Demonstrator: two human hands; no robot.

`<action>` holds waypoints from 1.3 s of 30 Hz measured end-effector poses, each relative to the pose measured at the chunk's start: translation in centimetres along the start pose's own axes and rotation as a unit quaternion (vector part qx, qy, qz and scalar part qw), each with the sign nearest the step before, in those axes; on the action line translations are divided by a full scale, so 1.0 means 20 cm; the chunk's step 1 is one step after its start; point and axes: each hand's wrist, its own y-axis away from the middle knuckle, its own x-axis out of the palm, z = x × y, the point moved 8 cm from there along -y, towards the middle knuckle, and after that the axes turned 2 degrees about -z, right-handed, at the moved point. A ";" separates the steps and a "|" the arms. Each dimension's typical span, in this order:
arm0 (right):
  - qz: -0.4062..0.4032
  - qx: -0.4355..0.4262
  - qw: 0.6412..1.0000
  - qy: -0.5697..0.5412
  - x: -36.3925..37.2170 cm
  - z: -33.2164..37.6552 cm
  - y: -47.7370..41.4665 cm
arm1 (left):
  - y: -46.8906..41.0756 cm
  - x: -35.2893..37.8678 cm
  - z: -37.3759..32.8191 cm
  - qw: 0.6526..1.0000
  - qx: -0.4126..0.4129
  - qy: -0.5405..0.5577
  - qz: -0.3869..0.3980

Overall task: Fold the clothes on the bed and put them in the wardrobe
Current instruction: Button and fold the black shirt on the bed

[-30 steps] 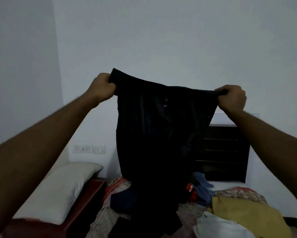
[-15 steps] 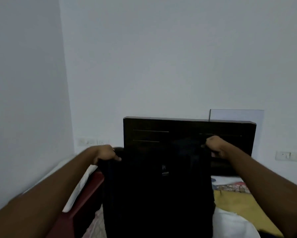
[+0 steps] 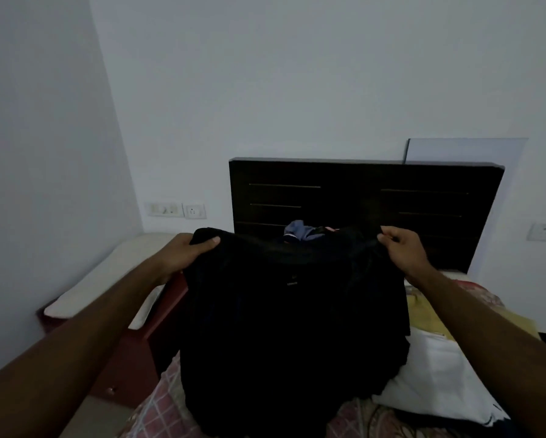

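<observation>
Black garment [image 3: 290,327]: the item being folded; dark cloth held up by its top edge over the bed [image 3: 170,415]. Its type cannot be told.
Left hand [image 3: 186,251]: grips the top-left corner, thumb on the near face, fingers curled behind the cloth.
Right hand [image 3: 404,251]: pinches the top-right corner, fingers curled over the edge.
Held edge: runs left to right between the two hands and sags a little in the middle.
Hand level: both at about the same height; neither is plainly nearer the cloth's middle.
Long axis: falls from the held edge downward and toward the person, so the body of the cloth lies below and between the hands.
Lower part: hangs in front of the patterned sheet, with loose folds at the bottom. Whether it rests on the sheet cannot be told.
Neighbours, right: yellow cloth [image 3: 429,314] and white cloth [image 3: 439,380], just beside the hanging cloth, under the right forearm.
Neighbour, beyond: blue garment [image 3: 300,230], seen over the sagging edge against the headboard [image 3: 360,197].
Coming move, judged: either lowering flat or bringing corner to corner depends on keeping the top edge level.
Wardrobe: not in view.
</observation>
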 end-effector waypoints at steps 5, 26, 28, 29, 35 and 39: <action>-0.011 0.050 0.998 -0.046 0.03 -0.20 0.00 | 0.03 -0.11 0.07 0.999 0.018 0.014 -0.039; 0.228 0.321 0.919 -0.038 0.63 -0.11 0.43 | 0.27 0.61 -0.34 0.954 0.028 0.228 0.194; 0.299 0.365 0.876 -0.099 0.70 -0.11 0.51 | 0.31 0.74 -0.35 0.950 0.039 0.212 0.228; 0.313 0.370 0.866 -0.126 0.70 -0.09 0.52 | 0.33 0.79 -0.36 0.949 0.047 0.196 0.242; 0.435 0.281 0.841 -0.156 0.60 0.07 0.59 | 0.36 0.86 -0.39 0.963 0.101 0.163 0.187; 0.545 0.273 0.768 -0.194 0.56 -0.07 0.66 | 0.32 0.83 -0.37 0.969 0.105 0.176 0.137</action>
